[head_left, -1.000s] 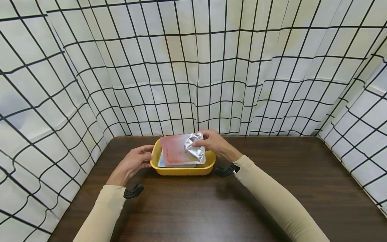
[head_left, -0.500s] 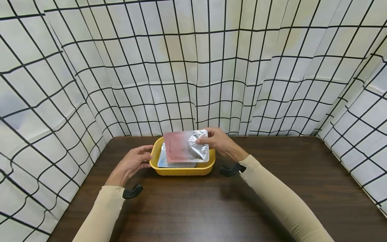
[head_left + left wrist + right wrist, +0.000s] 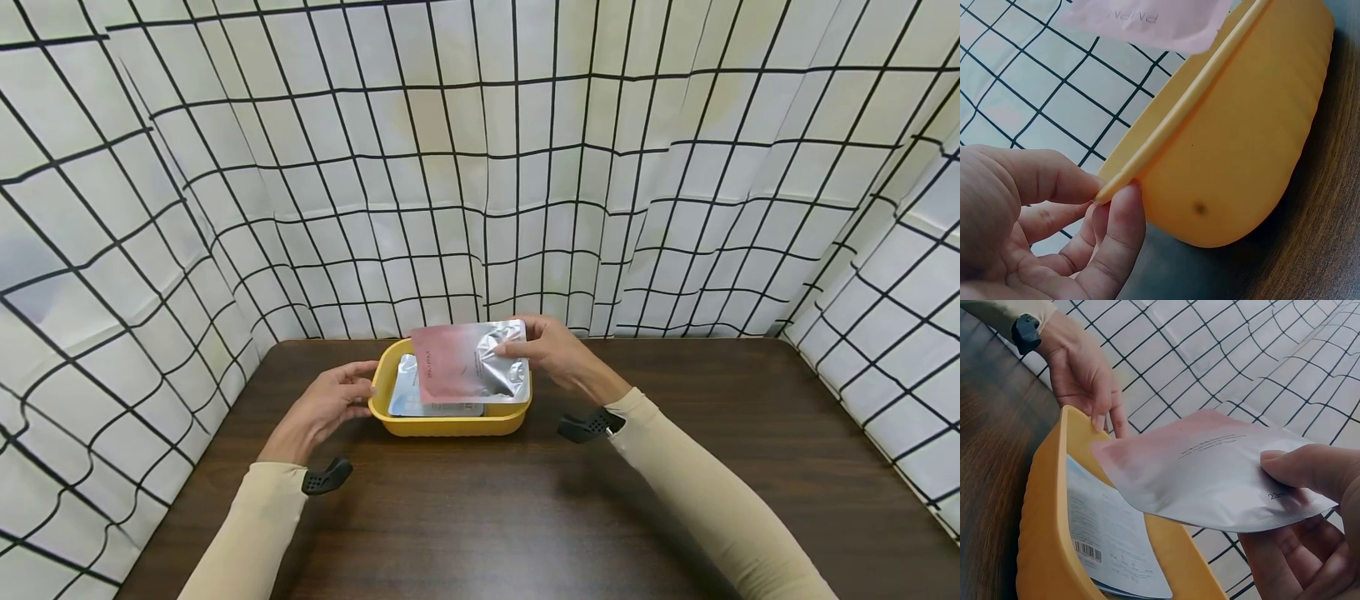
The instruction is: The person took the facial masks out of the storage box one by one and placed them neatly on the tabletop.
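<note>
A yellow plastic basket [image 3: 453, 427] stands near the table's far edge. My left hand [image 3: 326, 406] pinches its left rim between thumb and fingers, seen close in the left wrist view [image 3: 1072, 225]. Above the basket, my right hand [image 3: 566, 354] grips the silver end of a flat pink-and-silver sachet [image 3: 453, 367], thumb on top and fingers beneath. In the basket lies a pale blue sachet [image 3: 402, 398], partly covered by the pink one in the head view. Its printed back with a barcode [image 3: 1110, 531] shows in the right wrist view.
The dark wood table [image 3: 465, 517] extends in front of the basket and to both sides. A white curtain with a black grid [image 3: 517, 183] hangs behind and along the sides. Black bands with small camera housings [image 3: 327, 477] sit at both wrists.
My right hand has lifted the pink sachet slightly and moved it right, uncovering more of the blue sachet. My left hand has stayed at the basket's rim.
</note>
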